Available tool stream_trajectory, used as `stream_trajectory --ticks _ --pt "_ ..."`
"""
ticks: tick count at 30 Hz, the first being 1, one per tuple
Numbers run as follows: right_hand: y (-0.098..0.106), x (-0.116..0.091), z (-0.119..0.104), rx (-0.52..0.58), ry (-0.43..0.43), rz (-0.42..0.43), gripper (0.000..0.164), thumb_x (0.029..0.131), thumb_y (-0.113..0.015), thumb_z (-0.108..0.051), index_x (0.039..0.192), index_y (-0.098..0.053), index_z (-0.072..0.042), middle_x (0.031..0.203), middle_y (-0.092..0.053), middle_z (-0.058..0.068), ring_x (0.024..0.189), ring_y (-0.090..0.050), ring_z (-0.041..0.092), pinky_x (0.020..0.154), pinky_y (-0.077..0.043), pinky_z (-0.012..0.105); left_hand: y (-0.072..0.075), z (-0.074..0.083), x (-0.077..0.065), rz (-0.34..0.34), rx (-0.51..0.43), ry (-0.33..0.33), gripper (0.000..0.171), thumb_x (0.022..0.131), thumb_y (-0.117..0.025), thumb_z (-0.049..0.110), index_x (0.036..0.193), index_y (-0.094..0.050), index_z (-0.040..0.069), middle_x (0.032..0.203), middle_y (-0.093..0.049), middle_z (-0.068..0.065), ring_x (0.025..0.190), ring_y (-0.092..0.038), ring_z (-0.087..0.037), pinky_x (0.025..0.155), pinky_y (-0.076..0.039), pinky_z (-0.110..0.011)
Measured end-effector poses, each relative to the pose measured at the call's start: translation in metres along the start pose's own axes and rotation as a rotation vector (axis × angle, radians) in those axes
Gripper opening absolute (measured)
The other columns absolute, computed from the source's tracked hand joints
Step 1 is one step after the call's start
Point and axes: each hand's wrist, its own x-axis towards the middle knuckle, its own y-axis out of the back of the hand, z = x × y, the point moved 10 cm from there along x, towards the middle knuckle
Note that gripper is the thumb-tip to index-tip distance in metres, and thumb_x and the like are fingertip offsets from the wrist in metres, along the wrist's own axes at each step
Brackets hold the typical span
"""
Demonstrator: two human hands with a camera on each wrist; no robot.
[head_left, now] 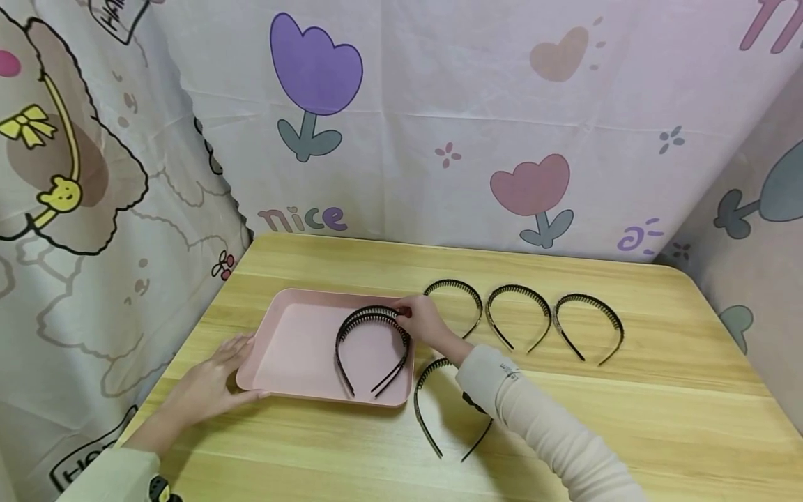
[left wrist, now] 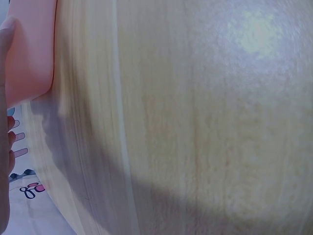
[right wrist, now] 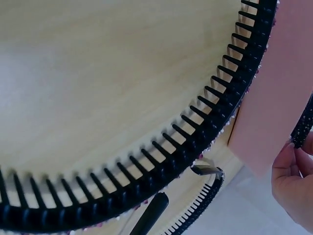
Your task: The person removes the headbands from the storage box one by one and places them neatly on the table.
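Observation:
A pink tray (head_left: 295, 348) lies on the wooden table, with two black toothed headbands (head_left: 341, 348) overlapping in its right half. My left hand (head_left: 210, 383) holds the tray's near left corner, fingers at the left wall and thumb along the front wall. At the tray's far right corner, my right hand (head_left: 423, 321) pinches one of these headbands by its arched band. The right wrist view shows the fingertips (right wrist: 288, 156) on a dark, glittery strip. Close below the right forearm, another headband (head_left: 426, 411) lies on the table, partly covered by the sleeve.
To the right of the tray, a row of black headbands (head_left: 517, 289) lies along the back of the wooden table (head_left: 677, 418); the arm partly hides the leftmost. Printed cloth (head_left: 408, 181) hangs behind the table and at both sides.

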Motion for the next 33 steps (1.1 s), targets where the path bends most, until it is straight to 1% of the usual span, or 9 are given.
stream_trajectory --ticks 4,7,11,16,20,23,28,33 --pt "0.004 -0.003 0.001 0.001 -0.003 -0.011 0.021 0.077 -0.062 0.008 0.097 -0.069 0.007 0.086 -0.07 0.017 0.066 -0.059 0.016 0.057 -0.048 0.015 0.0 0.001 0.0 0.002 0.002 -0.006 0.091 0.065 -0.075 0.054 0.129 -0.051 -0.005 0.132 -0.051 -0.024 0.12 -0.048 -0.044 0.092 -0.047 -0.057" --pt "0.006 -0.005 0.002 0.002 -0.003 -0.019 0.022 0.077 -0.061 0.008 0.098 -0.069 0.007 0.085 -0.07 0.017 0.066 -0.058 0.015 0.057 -0.047 0.015 0.0 0.001 0.001 0.004 0.004 -0.008 0.091 0.065 -0.075 0.054 0.129 -0.051 -0.006 0.132 -0.051 -0.024 0.119 -0.048 -0.043 0.092 -0.047 -0.057" --pt "0.009 -0.01 0.005 0.012 -0.026 -0.029 0.023 0.078 -0.061 0.008 0.099 -0.068 0.007 0.088 -0.07 0.018 0.069 -0.06 0.016 0.059 -0.05 0.016 0.0 0.001 0.0 0.006 0.007 -0.008 0.091 0.064 -0.075 0.054 0.129 -0.051 -0.006 0.132 -0.051 -0.023 0.119 -0.049 -0.043 0.09 -0.048 -0.057" --pt "0.016 -0.014 0.009 0.008 -0.053 -0.035 0.022 0.079 -0.061 0.008 0.101 -0.068 0.007 0.088 -0.069 0.017 0.072 -0.062 0.019 0.062 -0.053 0.019 0.0 0.002 0.0 -0.001 -0.002 -0.005 0.091 0.065 -0.075 0.053 0.129 -0.051 -0.006 0.132 -0.051 -0.024 0.119 -0.048 -0.044 0.092 -0.047 -0.058" --pt "0.022 -0.018 0.013 0.008 -0.071 -0.036 0.023 0.079 -0.062 0.007 0.102 -0.068 0.006 0.089 -0.069 0.017 0.072 -0.062 0.018 0.062 -0.054 0.019 -0.001 0.002 0.001 -0.007 -0.001 0.0 0.09 0.065 -0.075 0.053 0.129 -0.05 -0.005 0.133 -0.051 -0.023 0.12 -0.048 -0.043 0.093 -0.046 -0.057" --pt "0.028 -0.022 0.014 0.021 -0.067 -0.033 0.023 0.079 -0.062 0.007 0.102 -0.068 0.007 0.088 -0.069 0.017 0.072 -0.062 0.019 0.062 -0.054 0.02 0.0 0.002 0.001 -0.01 0.008 0.003 0.091 0.065 -0.075 0.054 0.13 -0.05 -0.005 0.133 -0.051 -0.023 0.12 -0.048 -0.043 0.093 -0.046 -0.056" --pt "0.038 -0.029 0.016 0.041 -0.037 -0.027 0.022 0.079 -0.062 0.007 0.1 -0.068 0.009 0.086 -0.069 0.019 0.071 -0.063 0.02 0.061 -0.054 0.021 0.0 0.002 0.002 -0.013 0.009 0.003 0.091 0.065 -0.075 0.055 0.13 -0.05 -0.005 0.133 -0.051 -0.023 0.12 -0.048 -0.043 0.093 -0.046 -0.056" --pt "0.048 -0.035 0.019 0.028 -0.008 -0.006 0.02 0.077 -0.063 0.008 0.096 -0.068 0.01 0.083 -0.07 0.02 0.069 -0.064 0.02 0.061 -0.054 0.021 0.0 0.002 0.003 -0.012 0.013 -0.007 0.09 0.065 -0.075 0.054 0.129 -0.051 -0.005 0.132 -0.051 -0.023 0.119 -0.048 -0.043 0.093 -0.046 -0.056"
